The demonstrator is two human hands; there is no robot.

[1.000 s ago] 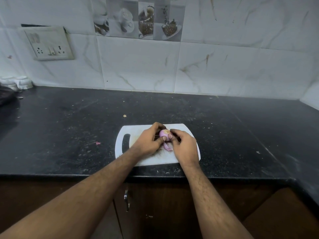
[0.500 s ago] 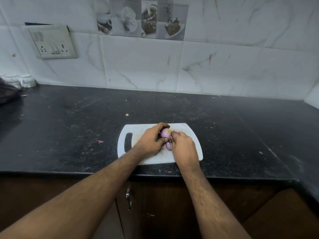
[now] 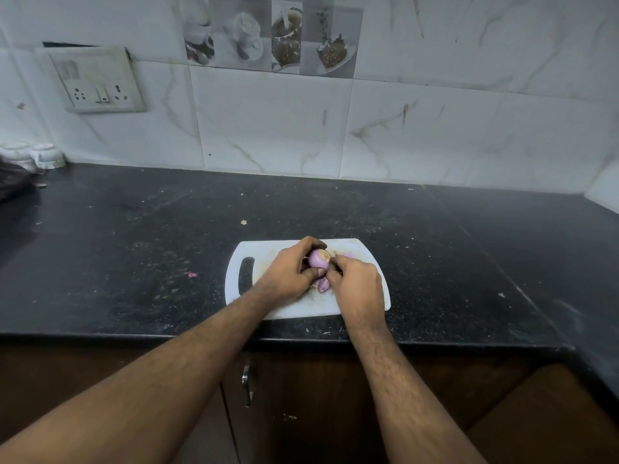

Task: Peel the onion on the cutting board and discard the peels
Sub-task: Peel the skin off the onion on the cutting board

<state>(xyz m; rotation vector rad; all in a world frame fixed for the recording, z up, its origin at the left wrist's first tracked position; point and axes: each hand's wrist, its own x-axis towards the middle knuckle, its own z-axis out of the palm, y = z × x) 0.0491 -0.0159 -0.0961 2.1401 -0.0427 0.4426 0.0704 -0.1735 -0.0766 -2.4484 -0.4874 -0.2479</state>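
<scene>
The left hand [image 3: 290, 269] still grips the small purple onion [image 3: 318, 259] above the white cutting board [image 3: 268, 252], now turned cut end up. The right hand [image 3: 358, 285] pinches at its skin (loose peels [image 3: 322, 284] lie beneath, with more peel showing behind than half a second ago).

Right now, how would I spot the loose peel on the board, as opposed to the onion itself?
Find the white cutting board at the front edge of the black counter. Over it the left hand holds the round pale purple onion. The peel is the darker, flat purple scrap just below the onion, between the two hands.
</scene>
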